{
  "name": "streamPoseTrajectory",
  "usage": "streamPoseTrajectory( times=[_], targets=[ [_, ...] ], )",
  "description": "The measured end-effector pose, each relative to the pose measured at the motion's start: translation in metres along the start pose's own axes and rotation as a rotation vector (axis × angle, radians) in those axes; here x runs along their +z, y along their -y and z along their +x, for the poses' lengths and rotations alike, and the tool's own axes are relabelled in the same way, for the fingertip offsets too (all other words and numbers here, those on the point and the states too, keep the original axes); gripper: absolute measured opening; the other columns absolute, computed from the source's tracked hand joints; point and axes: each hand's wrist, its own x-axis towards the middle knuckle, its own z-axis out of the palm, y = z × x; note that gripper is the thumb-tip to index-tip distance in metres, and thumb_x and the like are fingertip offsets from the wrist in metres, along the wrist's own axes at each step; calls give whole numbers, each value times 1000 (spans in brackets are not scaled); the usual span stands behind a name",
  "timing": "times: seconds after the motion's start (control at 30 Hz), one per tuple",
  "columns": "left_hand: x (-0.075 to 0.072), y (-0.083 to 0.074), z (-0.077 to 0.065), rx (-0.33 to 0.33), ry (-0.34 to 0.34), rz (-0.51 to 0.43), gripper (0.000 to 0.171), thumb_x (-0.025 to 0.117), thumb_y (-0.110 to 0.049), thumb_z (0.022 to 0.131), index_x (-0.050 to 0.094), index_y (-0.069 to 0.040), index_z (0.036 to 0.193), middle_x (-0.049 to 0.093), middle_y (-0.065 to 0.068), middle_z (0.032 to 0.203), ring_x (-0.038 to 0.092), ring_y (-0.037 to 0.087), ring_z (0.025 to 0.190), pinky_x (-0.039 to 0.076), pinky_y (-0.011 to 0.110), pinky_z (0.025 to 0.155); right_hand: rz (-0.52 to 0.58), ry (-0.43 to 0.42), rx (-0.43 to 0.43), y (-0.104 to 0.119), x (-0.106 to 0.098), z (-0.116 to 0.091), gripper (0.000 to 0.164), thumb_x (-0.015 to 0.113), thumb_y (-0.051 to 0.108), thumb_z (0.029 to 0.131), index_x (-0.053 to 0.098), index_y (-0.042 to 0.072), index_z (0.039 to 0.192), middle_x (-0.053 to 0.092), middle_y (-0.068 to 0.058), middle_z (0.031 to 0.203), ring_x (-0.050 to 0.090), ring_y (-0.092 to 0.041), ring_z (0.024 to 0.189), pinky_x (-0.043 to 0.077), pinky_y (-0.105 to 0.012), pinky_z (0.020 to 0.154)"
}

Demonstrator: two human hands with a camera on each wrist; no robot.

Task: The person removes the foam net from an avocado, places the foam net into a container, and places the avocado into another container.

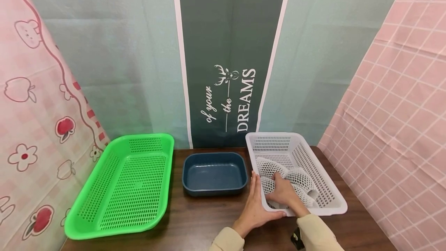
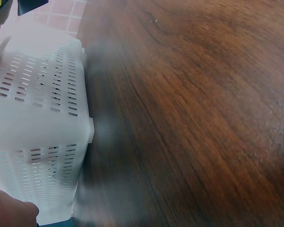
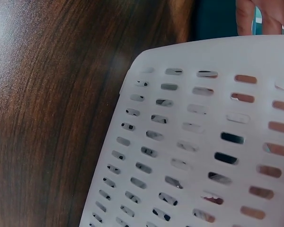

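Inside the white plastic basket (image 1: 324,181) on the right lie several white foam fruit nets (image 1: 302,179), bulging as if wrapped round something; their contents are hidden. My right hand (image 1: 283,193) reaches over the basket's front rim. Its thumb and fingers straddle the front-left foam net (image 1: 266,184) and grip it, with some fingertips out of sight. At the basket's front-left corner is my left hand (image 1: 256,208), fingers straight along the left side and thumb stretched along the front rim. In the right wrist view, the perforated basket wall (image 3: 180,142) covers most of the right hand.
A dark blue rectangular tub (image 1: 214,177) stands left of the white basket. Farther left is a large green perforated basket (image 1: 134,189). All three rest on a brown wooden table (image 1: 195,220). Hanging cloths (image 1: 139,69) border the back and both sides.
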Motion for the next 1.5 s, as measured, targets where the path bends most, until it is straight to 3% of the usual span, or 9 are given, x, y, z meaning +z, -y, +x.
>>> streamPoseTrajectory(
  times=[0.67,1.2,1.5],
  targets=[
    [1,-3,0,-18,10,-19,120,71,-60,60,3,-4,142,-7,6,147,7,21,132,27,36,99,-3,-26,-7,1,-4,-4,68,81,40,51,48,3,98,52,-7,69,46,-18,57,39,-32,50],
    [-1,-3,-2,20,-17,-19,116,70,-58,62,9,-1,142,-3,11,147,9,23,131,27,37,99,-14,-53,-34,2,-8,-5,69,80,43,51,49,4,98,53,-5,68,47,-17,59,41,-33,53],
    [-4,-6,-2,25,2,-11,114,71,-57,62,6,-11,143,4,9,147,11,22,131,27,39,99,-1,-60,-31,2,-12,-9,68,80,44,51,51,5,98,53,-4,69,46,-18,61,40,-34,54]
  ],
)
